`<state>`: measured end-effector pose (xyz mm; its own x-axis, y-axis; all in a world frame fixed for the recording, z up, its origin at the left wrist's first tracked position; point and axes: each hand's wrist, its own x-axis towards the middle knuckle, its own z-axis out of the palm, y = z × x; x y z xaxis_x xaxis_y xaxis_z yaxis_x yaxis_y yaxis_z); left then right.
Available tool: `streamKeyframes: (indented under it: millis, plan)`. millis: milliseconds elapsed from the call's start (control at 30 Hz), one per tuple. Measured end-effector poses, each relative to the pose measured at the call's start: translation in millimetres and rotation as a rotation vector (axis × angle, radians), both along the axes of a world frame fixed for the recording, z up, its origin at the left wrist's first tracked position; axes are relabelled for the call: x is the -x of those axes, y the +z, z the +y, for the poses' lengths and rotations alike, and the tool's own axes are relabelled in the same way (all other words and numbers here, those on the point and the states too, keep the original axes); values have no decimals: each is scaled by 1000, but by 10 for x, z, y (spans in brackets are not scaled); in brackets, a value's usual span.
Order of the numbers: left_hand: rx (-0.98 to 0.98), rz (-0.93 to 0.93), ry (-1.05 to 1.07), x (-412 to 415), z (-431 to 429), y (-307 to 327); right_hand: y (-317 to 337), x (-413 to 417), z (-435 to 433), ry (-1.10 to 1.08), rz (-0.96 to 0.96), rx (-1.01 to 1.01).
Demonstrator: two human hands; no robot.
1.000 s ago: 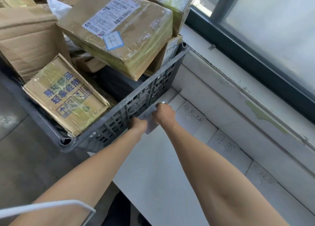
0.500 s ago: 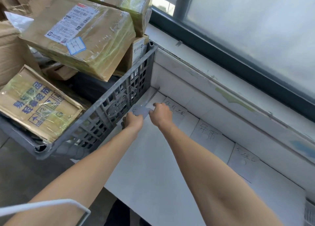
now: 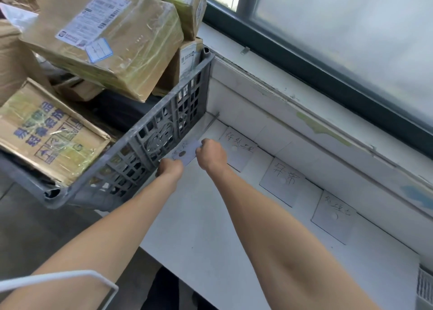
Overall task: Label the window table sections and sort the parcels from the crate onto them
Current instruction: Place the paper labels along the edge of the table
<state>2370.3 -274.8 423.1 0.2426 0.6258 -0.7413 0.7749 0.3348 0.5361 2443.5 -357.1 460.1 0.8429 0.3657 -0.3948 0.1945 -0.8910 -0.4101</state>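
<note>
- Three label cards [image 3: 282,181] lie flat in a row along the back of the window table [image 3: 199,234], each apart from its neighbour. A fourth card [image 3: 186,153] is held low over the table's left end, close against the wall of the grey crate [image 3: 150,143].
- The left hand [image 3: 169,169] and right hand [image 3: 210,156] each pinch one end of the fourth card with curled fingers. The fingertips are hidden behind the knuckles.
- Hazard A: the free spot is narrow, squeezed between the crate and the nearest card. If set down carelessly, the fourth card could slip under the crate's edge and be hidden. It could also overlap the nearest card and blur two sections into one.
- Hazard B: the parcels are heaped above the crate's rim, and the large taped parcel [image 3: 105,40] leans toward the table side. A knock from either wrist against the crate could tip it onto the cards.
- Hazard C: the cards look like thin, loose paper. Every parcel is in the crate and none has been sorted, so the first one slid across the table may sweep a card out of its section.
</note>
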Motion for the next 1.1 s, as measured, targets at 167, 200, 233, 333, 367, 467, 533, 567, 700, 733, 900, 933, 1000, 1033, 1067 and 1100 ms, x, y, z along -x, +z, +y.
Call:
streamKeyframes:
  millis: [167,200,233,333,367,467,533,567,700,733,900,933,1000,1033,1067,1100]
  plan:
    - [-166,-57,-63,-50,-163,144,95,-49,-297,-118,-16,-16]
    - [-195,-66,-82,-96,-235,190,119,-71,-385,-153,9,-27]
    - [-209,-85,-100,-149,-313,245,142,-93,-488,-196,39,-45]
    - [-232,-143,-198,-333,-604,354,194,-145,-921,-364,112,-108]
    - [-237,-144,-254,-395,-736,381,200,-150,-1105,-420,114,-128]
    - [-272,-111,-431,-537,-1223,438,192,-117,-1699,-600,100,-150]
    - [-239,-115,-510,-602,-1583,450,161,-65,-2097,-708,97,-153]
    - [-211,-125,-546,-627,-1773,444,147,-28,-2303,-757,94,-157]
    - [-102,-156,-628,-659,-2539,425,72,145,-3109,-918,93,-174]
    - [-76,-155,-647,-657,-2731,419,50,186,-3299,-944,96,-175]
    - [-1,-144,-788,-636,-3627,356,-50,343,-4154,-1062,87,-167]
    - [9,-142,-809,-634,-3799,331,-68,364,-4311,-1091,79,-160]
    - [41,-133,-841,-636,-4134,272,-109,397,-4626,-1135,67,-126]
    - [62,-122,-858,-644,-4287,239,-137,409,-4779,-1156,65,-108]
    - [79,-113,-872,-658,-4435,208,-171,416,-4933,-1177,65,-96]
    - [95,-102,-883,-678,-4576,176,-208,420,-5081,-1196,67,-90]
